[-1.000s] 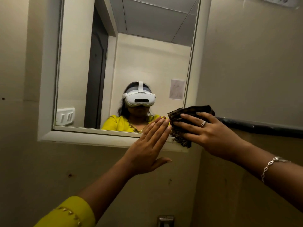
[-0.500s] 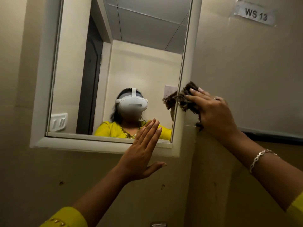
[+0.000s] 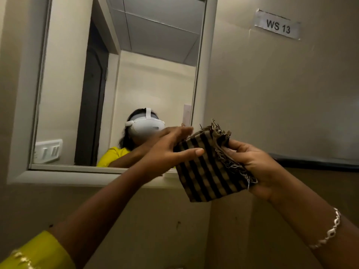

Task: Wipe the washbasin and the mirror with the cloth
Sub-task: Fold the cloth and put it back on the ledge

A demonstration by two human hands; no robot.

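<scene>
— Where is the cloth?
— In front of the mirror, at its lower right corner.
— Who holds it?
— The right hand clasps the frayed edge. The left hand pinches the opposite side, thumb in front.
— And the room?
— Beige walls, with a "WS 13" label above a dark rail.

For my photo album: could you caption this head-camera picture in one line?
The left hand and right hand hold a folded checked cloth before the mirror, near a WS 13 label.

Frayed checked woven cloth (matt); glossy glass mirror, smooth frame.
</scene>
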